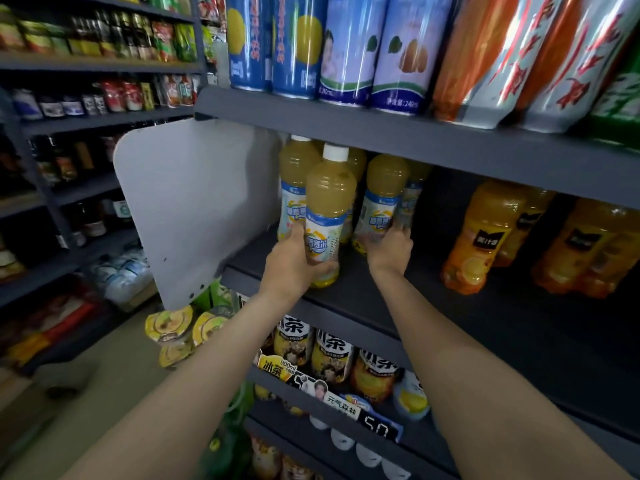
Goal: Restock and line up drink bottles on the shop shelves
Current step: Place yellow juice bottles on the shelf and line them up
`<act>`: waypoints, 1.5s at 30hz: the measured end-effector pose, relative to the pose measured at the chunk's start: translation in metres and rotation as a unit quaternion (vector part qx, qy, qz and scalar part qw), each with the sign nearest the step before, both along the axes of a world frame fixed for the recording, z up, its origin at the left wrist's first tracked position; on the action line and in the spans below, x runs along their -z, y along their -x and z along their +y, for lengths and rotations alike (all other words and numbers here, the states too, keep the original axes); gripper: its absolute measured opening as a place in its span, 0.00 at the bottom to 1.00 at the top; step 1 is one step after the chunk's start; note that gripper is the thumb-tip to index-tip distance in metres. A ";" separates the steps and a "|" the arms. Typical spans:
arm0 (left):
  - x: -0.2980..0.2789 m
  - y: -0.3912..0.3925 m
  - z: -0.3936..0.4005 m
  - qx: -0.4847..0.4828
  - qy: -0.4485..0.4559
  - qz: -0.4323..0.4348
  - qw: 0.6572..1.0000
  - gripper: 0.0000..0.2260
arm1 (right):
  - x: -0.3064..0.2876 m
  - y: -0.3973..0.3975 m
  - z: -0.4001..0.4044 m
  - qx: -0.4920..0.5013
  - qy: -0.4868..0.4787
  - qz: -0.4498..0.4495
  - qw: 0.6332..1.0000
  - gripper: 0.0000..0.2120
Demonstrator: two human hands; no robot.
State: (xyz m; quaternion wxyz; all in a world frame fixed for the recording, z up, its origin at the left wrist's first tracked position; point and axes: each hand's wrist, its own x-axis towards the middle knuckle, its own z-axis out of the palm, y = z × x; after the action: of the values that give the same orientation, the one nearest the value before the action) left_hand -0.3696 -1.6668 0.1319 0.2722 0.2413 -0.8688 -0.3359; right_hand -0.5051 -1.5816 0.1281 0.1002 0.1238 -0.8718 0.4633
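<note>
- Left hand [294,261]: wrapped around the lower half of the front bottle [327,216], fingers curled over its label, thumb at the base.
- Front bottle: pale yellow drink, white cap, blue-and-white label. It stands roughly upright with its base at the front part of the middle shelf [381,299], ahead of the others of its kind.
- Right hand [391,251]: reached further back on the same shelf, fingers closed on the lower part of a second bottle [381,202] of the same drink. Whether the grip is full or only a fingertip hold cannot be told; the fingers are partly hidden.
- Back row [298,174]: more bottles of the same pale yellow drink stand behind the two held ones, close together, near the left end of the shelf.
- Divider panel [197,202]: a light grey panel stands at the left end of the shelf, just beside the back row.
- Orange bottles [485,237]: a group stands on the right part of the same shelf, well apart from the pale yellow ones.
- Upper shelf [381,129]: carries blue cans [273,43] and other tall cans.
- Lower shelf: holds tea bottles [332,355] with black-and-yellow labels, behind price tags [377,426].
</note>
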 end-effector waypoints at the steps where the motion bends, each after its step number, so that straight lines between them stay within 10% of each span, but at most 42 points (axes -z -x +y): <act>1: 0.000 0.000 -0.001 0.014 -0.009 -0.012 1.000 0.32 | -0.001 0.004 -0.002 0.003 0.000 -0.008 1.000 0.28; 7: -0.002 0.004 -0.008 0.115 -0.046 -0.044 0.991 0.34 | 0.003 0.008 0.006 -0.033 0.029 -0.067 0.997 0.28; 19: 0.005 0.059 0.016 -0.022 0.026 -0.027 0.999 0.32 | -0.001 -0.026 0.044 -0.099 0.032 -0.085 0.991 0.28; 28: 0.033 -0.064 0.098 0.050 0.039 0.206 0.976 0.14 | -0.013 -0.101 0.131 -0.072 0.016 -0.015 0.997 0.23; 36: 0.163 -0.132 0.199 0.202 -0.022 -0.093 0.975 0.16 | 0.061 -0.184 0.276 -0.120 -0.123 -0.002 0.985 0.23; 45: 0.308 -0.152 0.357 0.258 -0.092 -0.324 0.905 0.16 | 0.272 -0.243 0.516 0.008 -0.234 -0.359 0.903 0.24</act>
State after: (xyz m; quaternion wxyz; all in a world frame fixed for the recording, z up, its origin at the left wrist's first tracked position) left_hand -0.2172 -1.3096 -0.1759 -0.1441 0.1280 -0.9062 -0.3764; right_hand -0.2621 -1.0659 -0.1441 -0.2480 -0.0379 -0.9330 0.2580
